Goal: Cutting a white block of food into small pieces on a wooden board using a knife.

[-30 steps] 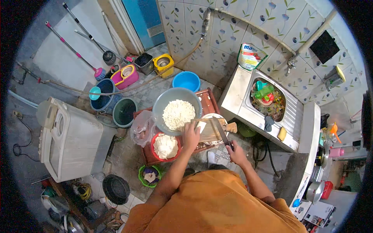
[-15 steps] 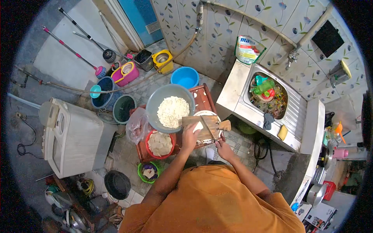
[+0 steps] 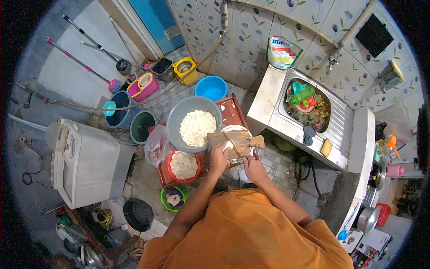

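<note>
A wooden cutting board (image 3: 241,140) with a short handle lies across a pale round dish (image 3: 234,128), its left end by the rim of a large grey basin (image 3: 169,127). My left hand (image 3: 218,157) is closed on a white slab of food (image 3: 229,145) at the board's near edge. In my right hand (image 3: 255,169) is a knife (image 3: 238,149), its blade over the board just right of that slab. Chopped white pieces (image 3: 197,127) heap in the grey basin. Flat pale slabs (image 3: 183,165) fill a red bowl (image 3: 171,176) left of my left hand.
A reddish-brown low table (image 3: 166,177) carries the bowls. Beside it are a plastic bag (image 3: 156,145), a green basket (image 3: 164,201) and a blue basin (image 3: 211,88). A washing machine (image 3: 87,157) stands left; a sink (image 3: 333,121) full of dishes is at right.
My right hand and the knife have shifted slightly left and toward the slab, and the blade's angle has changed. My left hand stays on the slab. The whole view has shifted slightly.
</note>
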Demonstrator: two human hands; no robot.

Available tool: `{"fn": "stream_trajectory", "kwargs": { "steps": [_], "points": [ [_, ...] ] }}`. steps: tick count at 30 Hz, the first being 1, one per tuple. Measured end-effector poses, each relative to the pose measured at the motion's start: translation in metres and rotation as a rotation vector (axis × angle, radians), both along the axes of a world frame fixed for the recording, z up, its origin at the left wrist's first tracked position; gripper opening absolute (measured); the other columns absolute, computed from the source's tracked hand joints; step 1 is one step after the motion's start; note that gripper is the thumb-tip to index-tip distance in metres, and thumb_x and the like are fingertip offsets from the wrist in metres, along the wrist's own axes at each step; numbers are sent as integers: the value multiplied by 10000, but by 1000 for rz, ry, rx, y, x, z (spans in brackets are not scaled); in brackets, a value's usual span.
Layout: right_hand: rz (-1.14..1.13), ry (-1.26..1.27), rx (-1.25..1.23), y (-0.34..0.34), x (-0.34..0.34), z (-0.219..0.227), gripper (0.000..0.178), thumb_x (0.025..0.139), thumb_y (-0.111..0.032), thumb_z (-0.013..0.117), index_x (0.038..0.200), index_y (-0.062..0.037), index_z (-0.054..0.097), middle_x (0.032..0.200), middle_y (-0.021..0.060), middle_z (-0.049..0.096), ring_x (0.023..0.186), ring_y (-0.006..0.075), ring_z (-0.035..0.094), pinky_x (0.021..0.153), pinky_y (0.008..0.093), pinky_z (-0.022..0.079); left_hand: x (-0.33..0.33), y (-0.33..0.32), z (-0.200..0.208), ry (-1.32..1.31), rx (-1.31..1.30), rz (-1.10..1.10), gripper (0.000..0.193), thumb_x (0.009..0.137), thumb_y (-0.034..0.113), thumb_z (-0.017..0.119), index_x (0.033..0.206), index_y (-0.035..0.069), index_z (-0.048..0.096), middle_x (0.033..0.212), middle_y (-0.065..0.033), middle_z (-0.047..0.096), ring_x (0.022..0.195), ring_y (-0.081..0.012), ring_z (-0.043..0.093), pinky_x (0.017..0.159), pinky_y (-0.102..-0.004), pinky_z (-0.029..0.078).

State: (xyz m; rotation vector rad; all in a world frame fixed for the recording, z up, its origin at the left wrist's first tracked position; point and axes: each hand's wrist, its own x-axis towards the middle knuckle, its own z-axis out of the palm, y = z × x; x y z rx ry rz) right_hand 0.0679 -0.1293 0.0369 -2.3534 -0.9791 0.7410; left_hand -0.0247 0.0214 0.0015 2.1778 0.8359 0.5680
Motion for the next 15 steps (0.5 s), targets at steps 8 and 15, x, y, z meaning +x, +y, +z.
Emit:
{"fn": "stream_trajectory", "kwargs": {
  "steps": [8, 15],
  "points": [
    [26, 5, -66, 0, 0, 11, 417, 970, -358, 375, 1047, 28, 515, 761, 283, 621, 715, 457, 617, 645, 540, 496, -2, 1, -8, 43, -41, 23, 336, 830, 135, 634, 1147, 22, 629, 1036, -212, 622, 1007, -374, 541, 895, -432, 407],
    [-9, 27, -66, 6, -2, 28, 397, 966, -339, 405, 940, 26, 561, 774, 296, 610, 747, 461, 608, 675, 538, 482, -1, 1, -12, 10, 24, 43, 279, 850, 127, 591, 1095, 4, 641, 1000, -199, 628, 956, -376, 542, 872, -446, 406]
  ]
}}
